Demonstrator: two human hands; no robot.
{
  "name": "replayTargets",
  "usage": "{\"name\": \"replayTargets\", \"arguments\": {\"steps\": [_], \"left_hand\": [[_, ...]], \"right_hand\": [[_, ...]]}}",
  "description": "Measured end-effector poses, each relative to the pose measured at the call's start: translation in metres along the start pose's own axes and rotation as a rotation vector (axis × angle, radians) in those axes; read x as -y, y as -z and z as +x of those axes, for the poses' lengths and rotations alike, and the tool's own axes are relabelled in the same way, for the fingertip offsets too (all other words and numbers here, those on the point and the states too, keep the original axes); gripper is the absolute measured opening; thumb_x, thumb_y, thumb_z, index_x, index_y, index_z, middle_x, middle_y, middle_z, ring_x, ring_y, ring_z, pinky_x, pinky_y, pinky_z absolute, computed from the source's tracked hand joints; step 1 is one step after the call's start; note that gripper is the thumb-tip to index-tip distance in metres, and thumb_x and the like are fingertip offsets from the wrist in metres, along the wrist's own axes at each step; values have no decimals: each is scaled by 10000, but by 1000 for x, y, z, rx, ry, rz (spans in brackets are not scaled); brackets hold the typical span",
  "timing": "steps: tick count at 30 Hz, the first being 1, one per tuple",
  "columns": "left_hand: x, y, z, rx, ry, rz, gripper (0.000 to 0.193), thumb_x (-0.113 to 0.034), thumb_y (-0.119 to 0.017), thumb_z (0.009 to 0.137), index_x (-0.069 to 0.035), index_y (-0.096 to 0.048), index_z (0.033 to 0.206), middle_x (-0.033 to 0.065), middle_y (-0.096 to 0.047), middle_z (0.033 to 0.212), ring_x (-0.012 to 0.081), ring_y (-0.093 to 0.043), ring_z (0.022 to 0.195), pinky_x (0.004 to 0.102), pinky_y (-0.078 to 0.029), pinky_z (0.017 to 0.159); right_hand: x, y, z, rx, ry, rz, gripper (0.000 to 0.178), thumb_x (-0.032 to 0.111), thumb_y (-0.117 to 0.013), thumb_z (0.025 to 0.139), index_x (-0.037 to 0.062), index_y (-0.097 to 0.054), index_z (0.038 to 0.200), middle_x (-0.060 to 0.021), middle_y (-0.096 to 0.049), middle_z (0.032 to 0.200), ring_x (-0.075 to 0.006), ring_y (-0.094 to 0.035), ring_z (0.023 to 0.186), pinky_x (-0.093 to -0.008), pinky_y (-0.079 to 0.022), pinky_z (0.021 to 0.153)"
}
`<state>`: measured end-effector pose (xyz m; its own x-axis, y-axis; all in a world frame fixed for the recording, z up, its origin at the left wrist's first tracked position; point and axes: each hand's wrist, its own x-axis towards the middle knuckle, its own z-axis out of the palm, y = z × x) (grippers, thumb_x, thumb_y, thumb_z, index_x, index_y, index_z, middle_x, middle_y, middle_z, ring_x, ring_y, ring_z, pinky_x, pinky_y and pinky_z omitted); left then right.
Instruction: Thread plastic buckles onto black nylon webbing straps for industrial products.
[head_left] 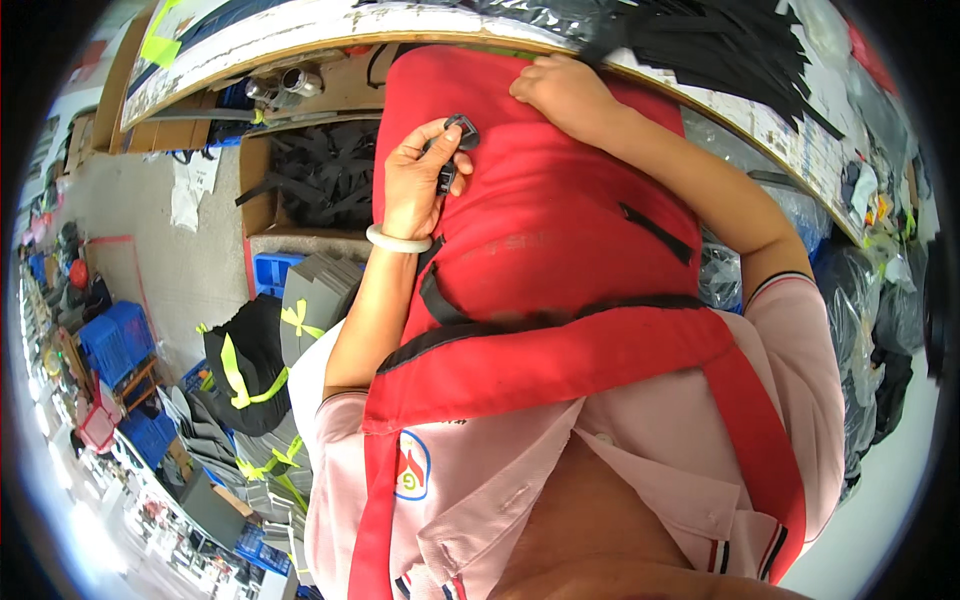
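Left hand [428,172] holds a black buckle [462,132] between thumb and bent fingers, in front of the red apron [530,210], left of its middle and below the table edge. Pale bangle [398,240] on that wrist. Right hand [568,95] lies over the apron's top by the table edge, fingers bent and close together; can't tell if they grip anything.

Table [270,58]: whitish, marked top, wooden edge, curving across the upper view. Black straps [725,50] heaped on it, right of centre. Lime piece [160,50] at its left end. Metallic-looking jar [302,82] underneath, left side.

Left of the apron, a carton [305,243] full of black strips [325,175]; just below it, a blue crate [272,272], grey panels [318,300], and a black bundle [240,335] with a lime tie [232,372].

Floor [215,265] grey, with a red line [135,268]; white bag [195,190] lying on it. Farther left, a stacked pair of blue bins [117,338]; background there cluttered, too small to read. Right side: clear plastic bags [835,310] bunched under and beside the table.
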<state>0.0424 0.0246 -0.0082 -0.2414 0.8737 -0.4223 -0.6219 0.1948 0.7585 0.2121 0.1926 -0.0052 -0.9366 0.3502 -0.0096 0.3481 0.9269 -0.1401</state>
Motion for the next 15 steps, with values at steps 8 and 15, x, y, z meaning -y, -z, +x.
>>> {"name": "replayTargets", "arguments": {"steps": [8, 15], "left_hand": [[1, 3, 4, -105, -87, 83, 168, -85, -670, 873, 27, -629, 991, 139, -676, 773, 162, -645, 588, 218, -443, 421], [1, 7, 5, -57, -12, 84, 155, -41, -662, 867, 22, -625, 1004, 156, -679, 811, 166, -657, 632, 225, -455, 437]], "right_hand": [[12, -5, -11, -216, 53, 180, 208, 164, -557, 858, 59, -660, 1005, -80, -655, 1008, -235, -614, 1005, -373, -489, 836], [-45, -63, -35, 554, -193, -151, 209, 159, -538, 850, 10, -649, 944, -166, -614, 1040, -323, -612, 971, -408, -506, 803]]}}
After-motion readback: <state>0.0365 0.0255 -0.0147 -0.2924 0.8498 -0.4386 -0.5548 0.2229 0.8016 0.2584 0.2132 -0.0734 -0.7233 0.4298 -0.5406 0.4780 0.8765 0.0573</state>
